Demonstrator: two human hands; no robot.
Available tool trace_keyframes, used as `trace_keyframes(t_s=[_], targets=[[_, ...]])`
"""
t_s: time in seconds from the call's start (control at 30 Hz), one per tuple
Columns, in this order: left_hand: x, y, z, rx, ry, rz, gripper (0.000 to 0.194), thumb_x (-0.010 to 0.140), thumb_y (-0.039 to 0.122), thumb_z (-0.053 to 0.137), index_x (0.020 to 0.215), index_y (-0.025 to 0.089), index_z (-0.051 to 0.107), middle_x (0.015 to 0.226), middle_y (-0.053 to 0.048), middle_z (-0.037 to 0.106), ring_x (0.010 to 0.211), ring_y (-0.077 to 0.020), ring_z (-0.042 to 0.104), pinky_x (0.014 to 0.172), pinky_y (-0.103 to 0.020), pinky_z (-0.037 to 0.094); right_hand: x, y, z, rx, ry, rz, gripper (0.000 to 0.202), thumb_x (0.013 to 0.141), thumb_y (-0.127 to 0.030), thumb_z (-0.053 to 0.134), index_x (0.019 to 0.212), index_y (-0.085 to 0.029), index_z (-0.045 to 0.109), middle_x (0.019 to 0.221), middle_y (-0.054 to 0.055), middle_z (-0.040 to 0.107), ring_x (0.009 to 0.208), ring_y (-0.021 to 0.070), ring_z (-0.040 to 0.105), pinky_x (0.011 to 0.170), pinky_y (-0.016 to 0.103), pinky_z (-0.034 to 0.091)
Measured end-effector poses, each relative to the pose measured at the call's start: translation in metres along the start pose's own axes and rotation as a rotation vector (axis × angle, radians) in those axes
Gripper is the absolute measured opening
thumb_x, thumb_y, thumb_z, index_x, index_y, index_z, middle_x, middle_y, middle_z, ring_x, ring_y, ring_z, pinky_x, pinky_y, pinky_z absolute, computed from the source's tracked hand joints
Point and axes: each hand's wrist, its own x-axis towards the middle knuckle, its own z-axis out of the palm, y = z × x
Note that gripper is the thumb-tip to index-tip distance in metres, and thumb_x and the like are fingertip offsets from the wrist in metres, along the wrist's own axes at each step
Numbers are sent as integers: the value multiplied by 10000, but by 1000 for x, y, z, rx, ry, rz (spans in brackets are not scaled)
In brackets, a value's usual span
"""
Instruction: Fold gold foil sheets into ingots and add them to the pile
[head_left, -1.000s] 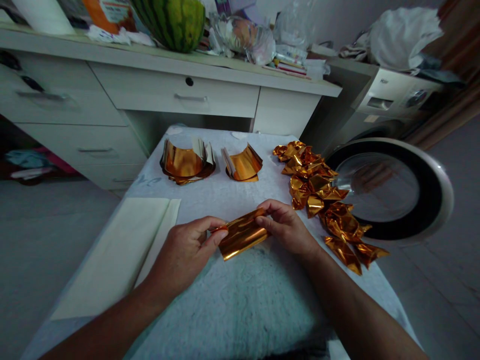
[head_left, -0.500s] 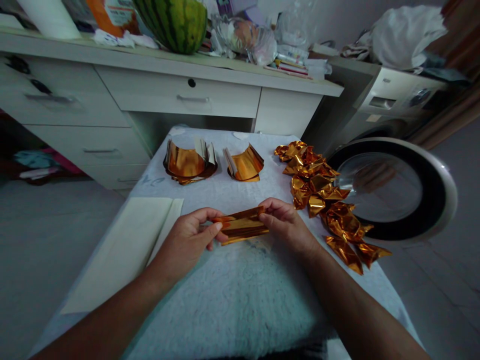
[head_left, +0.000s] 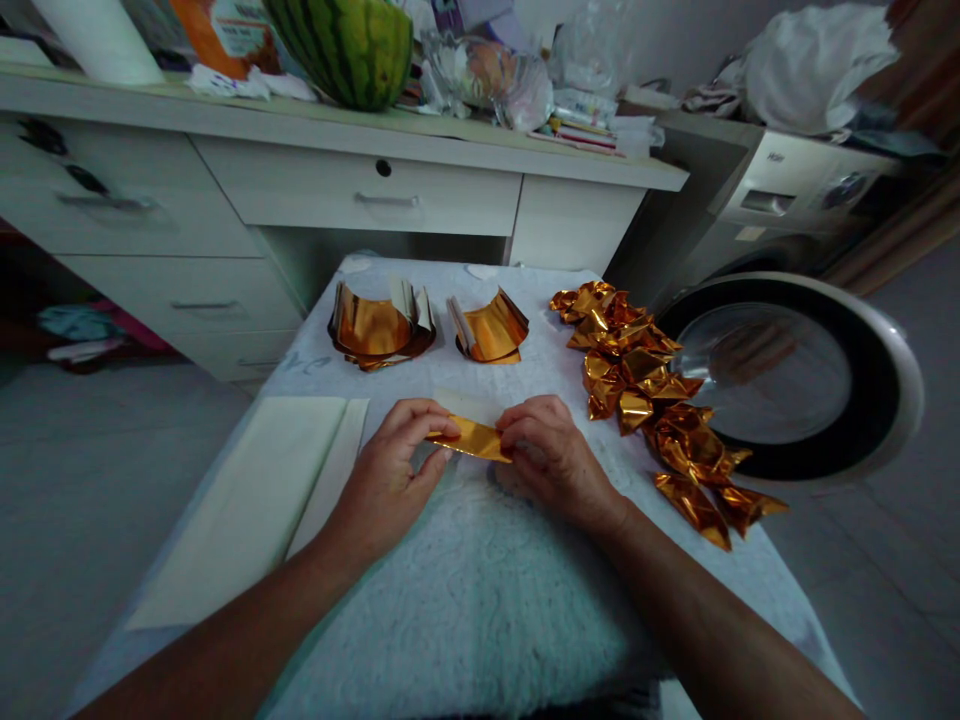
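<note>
White drawers (head_left: 375, 190) and a washing machine (head_left: 806, 185) stand behind the cloth-covered desk (head_left: 480, 600). Over its middle, the left hand (head_left: 394, 475) and right hand (head_left: 555, 460) pinch opposite ends of a narrow gold foil strip (head_left: 480, 440), fingers nearly closed. Past them sit curled foil sheets (head_left: 371, 325); crumpled foil pieces (head_left: 637, 370) line the right side. From here, the orange packet's (head_left: 220, 40) lettering is too blurred to read.

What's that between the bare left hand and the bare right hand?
In the head view, a narrow strip of shiny gold foil lies between the left hand and the right hand, held at both ends.
</note>
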Motion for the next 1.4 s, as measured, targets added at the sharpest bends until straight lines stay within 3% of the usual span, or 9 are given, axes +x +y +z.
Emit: trace_keyframes(t_s=[0.27,0.47,0.6,0.83,1.07,1.4], targets=[[-2,-4,4,155,-112,91,258,836,35,462,957,196,623,1102,-54,561,1057,-199,604,913,-378,541,-3,-5,10,-142,-227,0,218,801,-8,505,841,-206,588,934,35,668,936,207,522,850,367,364],[-3,-10,3,328,-171,170,270,821,21,466,927,189,649,1093,-82,613,1258,-300,499,1048,-529,429,-3,-8,11,-151,-340,-24,211,820,-19,501,864,-194,610,886,39,660,892,196,530,834,356,365],[-6,-3,0,372,-207,185,270,765,43,563,965,200,654,1099,-73,620,1142,-294,538,1003,-541,415,-3,-9,10,-135,-353,-10,183,832,-60,531,927,-191,618,928,48,662,917,205,540,847,369,366],[-10,4,9,172,-303,124,142,783,152,701,893,207,630,970,-28,622,960,-225,567,862,-420,478,-4,-6,10,-38,-299,55,58,902,-171,606,895,-206,652,929,36,662,934,199,551,859,373,368],[-8,3,15,185,-273,100,88,860,154,620,785,200,623,870,-26,592,894,-212,553,801,-387,483,-4,-1,8,-27,-260,182,50,840,-194,711,838,-203,662,945,40,617,976,216,512,854,379,367],[-12,7,17,183,-215,50,110,876,129,556,788,187,589,917,-37,539,897,-207,526,807,-404,497,0,-5,5,-8,-296,284,42,852,-170,673,817,-186,657,923,48,591,941,217,487,858,402,345]])
